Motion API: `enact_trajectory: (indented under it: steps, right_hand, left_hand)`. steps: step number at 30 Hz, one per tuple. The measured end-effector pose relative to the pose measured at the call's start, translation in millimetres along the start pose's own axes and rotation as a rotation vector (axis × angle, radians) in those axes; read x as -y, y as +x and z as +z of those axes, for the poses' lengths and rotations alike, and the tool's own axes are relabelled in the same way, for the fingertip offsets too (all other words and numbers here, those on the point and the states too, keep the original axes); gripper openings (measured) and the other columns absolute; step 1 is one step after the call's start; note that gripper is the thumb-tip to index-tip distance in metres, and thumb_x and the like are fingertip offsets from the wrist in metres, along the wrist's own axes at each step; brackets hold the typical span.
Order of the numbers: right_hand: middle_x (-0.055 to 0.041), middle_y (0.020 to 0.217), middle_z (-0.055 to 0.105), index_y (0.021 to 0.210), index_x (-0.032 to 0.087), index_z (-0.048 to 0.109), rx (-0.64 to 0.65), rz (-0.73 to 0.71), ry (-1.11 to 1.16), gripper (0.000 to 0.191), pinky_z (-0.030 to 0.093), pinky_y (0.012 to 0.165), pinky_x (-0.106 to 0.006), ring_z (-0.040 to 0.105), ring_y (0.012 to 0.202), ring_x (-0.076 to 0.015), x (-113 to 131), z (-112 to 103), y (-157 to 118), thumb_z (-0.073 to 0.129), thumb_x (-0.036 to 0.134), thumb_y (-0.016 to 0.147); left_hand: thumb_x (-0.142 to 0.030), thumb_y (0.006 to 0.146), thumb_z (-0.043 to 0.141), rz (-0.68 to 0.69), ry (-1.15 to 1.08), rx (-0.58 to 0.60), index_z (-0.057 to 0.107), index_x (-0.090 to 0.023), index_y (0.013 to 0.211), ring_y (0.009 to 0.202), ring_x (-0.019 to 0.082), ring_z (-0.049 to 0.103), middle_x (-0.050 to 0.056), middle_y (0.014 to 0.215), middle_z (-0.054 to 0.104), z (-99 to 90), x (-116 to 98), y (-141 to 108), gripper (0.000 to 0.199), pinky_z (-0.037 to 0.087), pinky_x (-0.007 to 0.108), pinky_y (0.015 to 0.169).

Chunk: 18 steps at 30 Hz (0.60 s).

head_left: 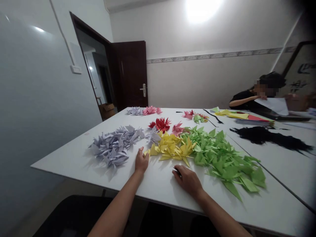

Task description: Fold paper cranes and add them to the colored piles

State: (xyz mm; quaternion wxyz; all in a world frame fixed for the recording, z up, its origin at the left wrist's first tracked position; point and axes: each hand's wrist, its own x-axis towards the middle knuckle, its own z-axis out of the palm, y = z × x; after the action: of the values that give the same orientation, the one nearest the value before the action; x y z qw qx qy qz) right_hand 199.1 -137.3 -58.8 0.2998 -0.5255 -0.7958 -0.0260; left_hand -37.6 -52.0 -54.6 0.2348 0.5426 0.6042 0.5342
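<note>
Folded paper pieces, heaped by colour, on a smooth white desk (158, 181). Directly beyond the seated person's two hands lies a loose heap of yellow pointed folded papers (170, 146), with a heap of pale lilac pointed folded papers (113, 144) to its left and a broad spread of light green leaf-shaped papers (219, 153) to its right. The heaps meet only at their edges; I take the grouping as a way of keeping the colours apart and within reach. A small cluster of deep red spiky folded papers (161, 125) sits behind the yellow.

The left hand (142, 161) stands on edge, thumb side up, beside a small yellow paper piece (147, 152); whether its grip holds that piece, I cannot tell. The right hand (188, 180) rests palm down, its grip curled closed around a small dark object (176, 170) too hidden to identify, probably tucked in so that it stays handy. Across the desk, a second person in a black top (243, 96) holds a white paper sheet (274, 104).
</note>
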Motion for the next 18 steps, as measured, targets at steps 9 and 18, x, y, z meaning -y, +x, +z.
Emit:
enact_trajectory:
  steps: [9,18]
  right_hand:
    - [-0.0095,0.093,0.069,0.099,0.017,0.062,0.039,0.054,-0.013,0.025,0.048,0.069,-0.031,0.066,0.082,-0.0213,4,-5,0,0.042,0.03,0.094]
    - [-0.0096,0.094,0.07,0.1,0.018,0.062,0.006,0.076,-0.014,0.024,0.05,0.071,-0.031,0.067,0.084,-0.0211,-3,-13,-23,0.042,0.03,0.093]
  left_hand:
    - [-0.023,0.076,0.061,0.053,-0.026,0.125,0.052,-0.013,0.125,0.11,0.023,0.061,0.015,0.135,0.054,1.6,-4,-5,0.051,0.048,0.035,0.095]
    - [-0.02,0.082,0.05,0.053,-0.02,0.053,0.06,-0.012,0.108,0.095,0.019,0.066,0.014,0.116,0.064,4.0,1,3,0.029,0.05,0.034,0.092]
